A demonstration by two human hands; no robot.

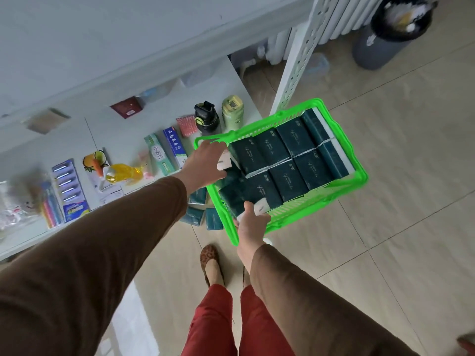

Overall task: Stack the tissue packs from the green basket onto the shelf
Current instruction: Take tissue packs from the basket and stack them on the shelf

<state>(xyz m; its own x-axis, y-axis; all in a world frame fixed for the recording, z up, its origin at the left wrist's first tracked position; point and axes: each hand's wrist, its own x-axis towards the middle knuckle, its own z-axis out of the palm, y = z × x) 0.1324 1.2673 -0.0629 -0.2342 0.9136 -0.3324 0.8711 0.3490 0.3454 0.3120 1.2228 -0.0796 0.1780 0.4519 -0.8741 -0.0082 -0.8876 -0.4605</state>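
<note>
A bright green basket (282, 114) holds several dark green tissue packs (295, 140) in two rows. My left hand (205, 163) reaches over the basket's left rim, and its fingers curl round a pack with a white end (224, 160). At the near end my right hand (250, 224) pinches another pack (261, 208) with the thumb on top. The white shelf (77, 140) runs along the left. A few tissue packs (213, 220) stand on a lower level beside the basket, partly hidden by my left arm.
The shelf carries toothpaste boxes (174, 147), toothbrush cards (69, 186), a black bottle (207, 116) and a green bottle (232, 109). A white perforated upright (295, 60) rises behind the basket. A grey bin (380, 47) stands far right on the tiled floor.
</note>
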